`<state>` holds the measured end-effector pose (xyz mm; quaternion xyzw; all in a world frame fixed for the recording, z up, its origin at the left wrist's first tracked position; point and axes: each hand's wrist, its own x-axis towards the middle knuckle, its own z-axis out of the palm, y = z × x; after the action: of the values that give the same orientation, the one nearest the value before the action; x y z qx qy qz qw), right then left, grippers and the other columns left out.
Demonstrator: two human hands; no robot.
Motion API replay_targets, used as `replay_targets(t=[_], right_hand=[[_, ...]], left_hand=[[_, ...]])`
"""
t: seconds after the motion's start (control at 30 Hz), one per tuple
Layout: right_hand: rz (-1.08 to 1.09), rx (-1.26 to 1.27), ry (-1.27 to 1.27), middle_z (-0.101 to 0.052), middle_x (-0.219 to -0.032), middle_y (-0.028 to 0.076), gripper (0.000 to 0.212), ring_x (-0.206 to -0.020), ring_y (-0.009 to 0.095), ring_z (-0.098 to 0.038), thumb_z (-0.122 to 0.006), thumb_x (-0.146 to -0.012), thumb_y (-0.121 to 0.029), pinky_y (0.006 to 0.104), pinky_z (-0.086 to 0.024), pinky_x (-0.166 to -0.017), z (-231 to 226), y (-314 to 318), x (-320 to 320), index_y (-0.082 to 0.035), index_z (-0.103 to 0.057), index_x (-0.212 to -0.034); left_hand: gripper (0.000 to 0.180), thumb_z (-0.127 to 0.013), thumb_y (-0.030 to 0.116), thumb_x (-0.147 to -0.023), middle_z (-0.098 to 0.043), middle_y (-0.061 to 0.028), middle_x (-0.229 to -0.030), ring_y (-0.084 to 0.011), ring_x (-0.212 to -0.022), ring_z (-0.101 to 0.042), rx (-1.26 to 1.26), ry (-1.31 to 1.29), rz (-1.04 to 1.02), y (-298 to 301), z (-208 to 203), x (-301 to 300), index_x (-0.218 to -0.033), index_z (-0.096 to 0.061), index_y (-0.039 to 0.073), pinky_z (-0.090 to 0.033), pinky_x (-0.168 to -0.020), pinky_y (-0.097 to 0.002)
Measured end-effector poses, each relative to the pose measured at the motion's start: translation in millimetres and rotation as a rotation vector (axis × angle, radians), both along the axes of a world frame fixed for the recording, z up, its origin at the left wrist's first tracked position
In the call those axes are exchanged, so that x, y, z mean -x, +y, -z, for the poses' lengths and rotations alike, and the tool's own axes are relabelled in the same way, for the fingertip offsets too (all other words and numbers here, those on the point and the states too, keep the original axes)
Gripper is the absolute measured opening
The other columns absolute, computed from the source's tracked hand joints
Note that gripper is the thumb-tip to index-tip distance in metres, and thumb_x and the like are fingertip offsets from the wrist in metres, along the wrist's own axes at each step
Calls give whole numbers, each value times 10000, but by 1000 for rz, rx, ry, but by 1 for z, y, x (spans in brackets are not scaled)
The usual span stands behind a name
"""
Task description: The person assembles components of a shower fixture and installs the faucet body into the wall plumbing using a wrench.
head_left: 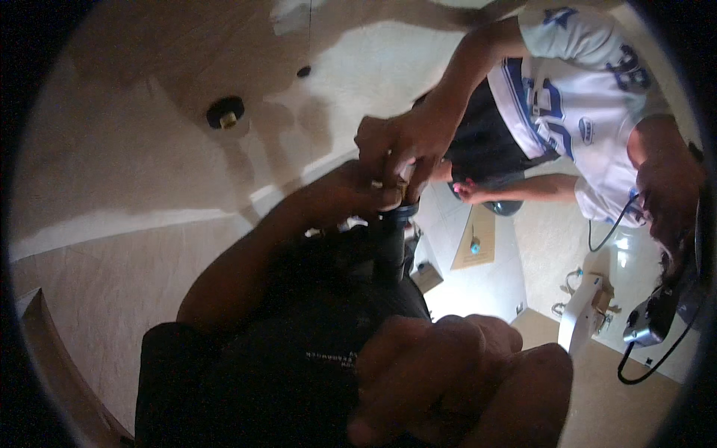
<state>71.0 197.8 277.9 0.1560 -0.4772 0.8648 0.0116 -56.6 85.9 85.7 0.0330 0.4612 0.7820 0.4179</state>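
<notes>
My left hand (377, 196) reaches up from a black sleeve, its fingers closed on a small brass fitting (402, 190). The fitting sits at the upper end of a black cylinder (392, 243), whose lower end merges with my black shirt (261, 381). From above, a co-worker's hand (411, 142) bends its fingers down onto the same fitting, touching or almost touching my fingertips. Large and dark near the lower edge, my right hand (463, 381) is closed with its fingers curled. What it holds, if anything, is hidden.
The co-worker in a white jersey (560, 112) stands close at upper right, the other hand (469, 192) around something pink. A black disc with a brass stub (225, 113) is on the tiled wall. Cardboard (476, 250), a white basin (581, 313) and a cabled black device (646, 325) lie rightward.
</notes>
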Motion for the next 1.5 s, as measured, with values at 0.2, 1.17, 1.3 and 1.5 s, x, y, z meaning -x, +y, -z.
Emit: replay_targets(t=[0.2,1.17,1.3,1.5], right_hand=[[145,125,196,-593,-1112,163,292,-876,202,-544,-686,-949,-341,361,-455,-840,11,-4,2,-75,-684,-1071],[-144,-360,-712,-632,-1232,144,510,-1114,217,-593,-539,-1053,-322,369,-456,-1000,175,55,24,11,-466,-1433],[-139,-585,-480,-626,-1209,135,517,-1115,214,-578,-477,-1074,-347,369,-449,-995,175,56,28,-4,-436,-1458],[-97,-591,-526,-593,-1136,101,484,-1019,187,-526,-411,-1085,-354,333,-425,-922,185,55,36,-14,-457,-1425]], left_hand=[[597,-808,332,-807,-707,-140,-1126,-240,-1069,-651,-1,249,38,3,20,-8,-1277,-635,7,-494,-975,-382],[655,-700,413,-887,-629,-219,-1310,-320,-1219,-607,-123,172,-137,-11,34,-16,-1305,-549,-68,-424,-1091,-474],[648,-692,387,-898,-617,-238,-1323,-325,-1234,-598,-71,162,-120,-12,27,-15,-1316,-531,-81,-411,-1107,-480],[555,-665,256,-925,-621,-160,-1240,-256,-1164,-596,-135,149,-137,-15,13,-8,-1342,-502,-72,-436,-1032,-411]])
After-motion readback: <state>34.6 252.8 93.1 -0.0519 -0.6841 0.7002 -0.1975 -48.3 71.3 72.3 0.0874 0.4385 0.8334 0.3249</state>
